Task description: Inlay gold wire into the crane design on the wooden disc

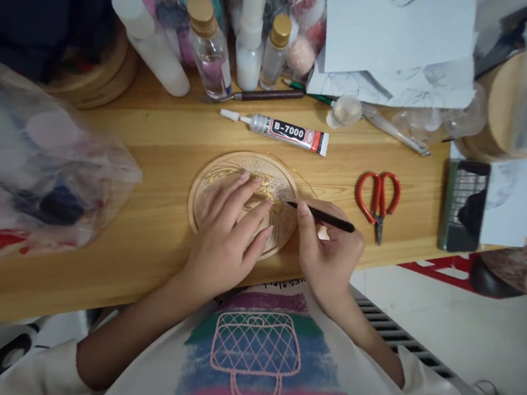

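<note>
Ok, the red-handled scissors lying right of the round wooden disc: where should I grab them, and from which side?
Probably by the loops of the red-handled scissors, coming from above on the far side. They lie flat and closed on the wooden table, loops away from the person, tip toward the near edge, clear of the right hand.

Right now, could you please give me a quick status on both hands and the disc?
Left hand flat on wooden disc. Right hand holds thin dark tool, tip at the gold design. Glue tube, scissors lie apart.

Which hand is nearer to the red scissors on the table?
Right. The right hand lies just left of the red scissors; the left hand is farther left, on the wooden disc.
</note>
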`<state>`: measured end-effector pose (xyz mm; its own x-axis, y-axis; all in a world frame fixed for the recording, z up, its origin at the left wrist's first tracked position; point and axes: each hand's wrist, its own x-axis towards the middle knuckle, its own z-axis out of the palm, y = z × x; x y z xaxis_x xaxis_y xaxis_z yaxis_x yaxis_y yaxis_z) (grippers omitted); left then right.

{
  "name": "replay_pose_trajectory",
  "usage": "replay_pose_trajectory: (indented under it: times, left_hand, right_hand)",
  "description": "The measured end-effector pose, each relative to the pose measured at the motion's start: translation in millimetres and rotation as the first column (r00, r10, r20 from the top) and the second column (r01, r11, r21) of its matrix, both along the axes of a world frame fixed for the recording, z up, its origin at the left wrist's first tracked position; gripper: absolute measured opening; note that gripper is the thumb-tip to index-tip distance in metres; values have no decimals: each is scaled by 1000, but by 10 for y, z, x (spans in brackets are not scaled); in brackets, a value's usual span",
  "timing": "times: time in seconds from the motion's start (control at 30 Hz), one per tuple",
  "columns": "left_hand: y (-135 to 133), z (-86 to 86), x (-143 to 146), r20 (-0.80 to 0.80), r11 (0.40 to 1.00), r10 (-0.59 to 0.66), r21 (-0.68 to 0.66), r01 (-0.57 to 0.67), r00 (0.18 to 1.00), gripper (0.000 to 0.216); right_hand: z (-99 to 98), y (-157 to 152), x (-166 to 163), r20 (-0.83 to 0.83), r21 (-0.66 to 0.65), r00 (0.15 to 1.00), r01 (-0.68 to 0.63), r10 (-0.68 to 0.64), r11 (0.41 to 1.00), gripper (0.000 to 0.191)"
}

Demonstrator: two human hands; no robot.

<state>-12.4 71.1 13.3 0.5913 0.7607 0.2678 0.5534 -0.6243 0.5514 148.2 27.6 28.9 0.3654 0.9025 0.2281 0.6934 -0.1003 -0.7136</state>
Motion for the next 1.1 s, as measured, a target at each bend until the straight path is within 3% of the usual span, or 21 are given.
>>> replay_pose_trajectory:
  times: [0.3, 1.1]
  left_hand:
    - [-13, 2, 0, -76, 996, 23, 88, -17, 997, 24]
    - [-35, -53, 31, -146, 995, 54, 86, -41, 988, 30]
  right_hand:
    - [-46, 92, -51, 61, 100, 997, -50, 44, 994, 11]
    - [-32, 150, -51, 169, 52, 980, -112, 102, 992, 9]
